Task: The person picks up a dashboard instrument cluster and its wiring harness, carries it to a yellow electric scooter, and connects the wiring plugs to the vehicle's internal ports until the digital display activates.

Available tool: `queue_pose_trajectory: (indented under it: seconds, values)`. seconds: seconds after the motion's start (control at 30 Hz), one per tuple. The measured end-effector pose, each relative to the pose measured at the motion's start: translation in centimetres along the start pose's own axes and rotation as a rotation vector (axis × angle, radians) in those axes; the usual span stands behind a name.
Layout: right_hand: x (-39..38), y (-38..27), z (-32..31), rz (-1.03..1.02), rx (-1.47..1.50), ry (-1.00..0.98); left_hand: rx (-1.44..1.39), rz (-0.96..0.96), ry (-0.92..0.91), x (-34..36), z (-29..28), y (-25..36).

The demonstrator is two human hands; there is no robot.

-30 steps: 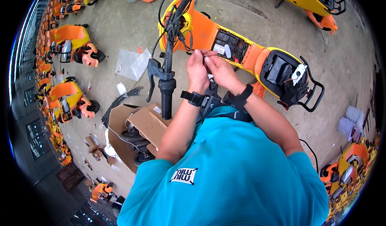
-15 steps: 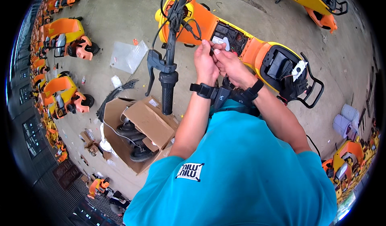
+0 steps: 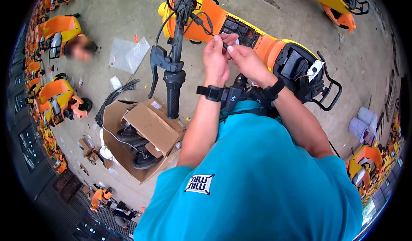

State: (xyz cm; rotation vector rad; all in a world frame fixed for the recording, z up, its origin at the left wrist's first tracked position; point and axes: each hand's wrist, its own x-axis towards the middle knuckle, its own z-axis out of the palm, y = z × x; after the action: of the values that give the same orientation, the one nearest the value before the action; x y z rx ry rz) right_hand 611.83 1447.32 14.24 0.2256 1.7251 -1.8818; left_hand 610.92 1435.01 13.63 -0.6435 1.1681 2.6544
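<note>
Hands had risen since a second earlier, from low over the open compartment [image 3: 240, 28] of the orange scooter [image 3: 274, 48] to chest height, suggesting the wire work had moved to a finer pinch. Left hand [image 3: 216, 60] was curled nearly shut, its fingertips pinching a thin black cable [image 3: 206, 26] that ran from the bundle on the stem. Right hand [image 3: 244, 60] met it, fingers closed on the same cable end. Beside them hung the black handlebar grip [image 3: 173, 93], above a cardboard box [image 3: 146, 133] on the floor.
</note>
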Motion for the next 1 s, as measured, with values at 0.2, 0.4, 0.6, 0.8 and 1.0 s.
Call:
queue_pose_trajectory:
  seconds: [0.2, 0.4, 0.6, 0.8, 1.0]
  values:
    - [0.0, -3.3, -1.8, -0.244, -0.446, -0.042, 1.464, 0.338, -0.336, -7.3, 2.9, 7.8]
    - [-0.3, -5.7, -1.9, -0.411, -0.611, -0.027, 2.081, 0.645, -0.817, -1.5, 5.4, 12.4]
    - [-0.4, -7.5, -2.2, -0.480, -0.733, -0.047, 2.271, 0.619, -1.129, 0.9, 7.1, 12.8]
    - [-2.1, -11.1, -1.0, -0.398, -0.741, 0.005, 1.898, 0.419, -1.323, 3.2, 8.0, 15.5]
    - [-2.1, -12.7, -1.3, -0.250, -0.696, -0.061, 1.740, 0.201, -1.543, 6.3, 8.6, 16.8]
